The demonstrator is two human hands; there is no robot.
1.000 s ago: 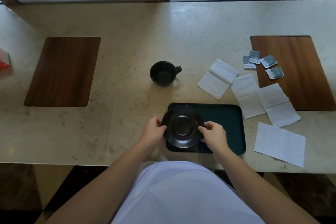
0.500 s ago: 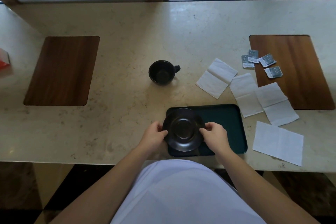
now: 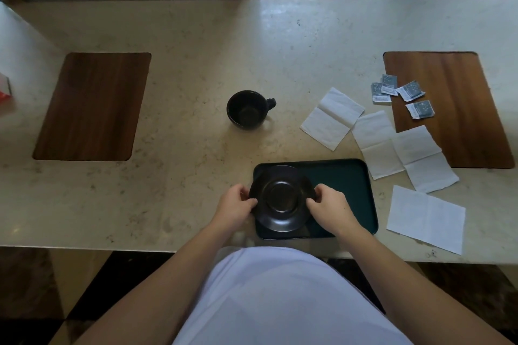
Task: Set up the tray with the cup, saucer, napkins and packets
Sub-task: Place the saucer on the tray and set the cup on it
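Saucer: the round matte-black ceramic saucer is sitting over the left end of the dark green rectangular plastic tray, probably so the cup can go on top of it later.
Grip, left: the left hand is pinching the saucer's left rim between thumb and fingers.
Grip, right: the right hand is pinching the right rim likewise; the saucer is lying directly between the two grips, level.
Tray: lying at the near edge of the beige stone tabletop, within easy reach.
Cup: the black ceramic cup is standing upright behind the tray, apart from it, not yet on the saucer.
Napkins: white paper napkins are lying spread toward the tabletop's right edge.
Packets: small grey paper packets are waiting beyond the napkins, partly on a brown wooden inlay.
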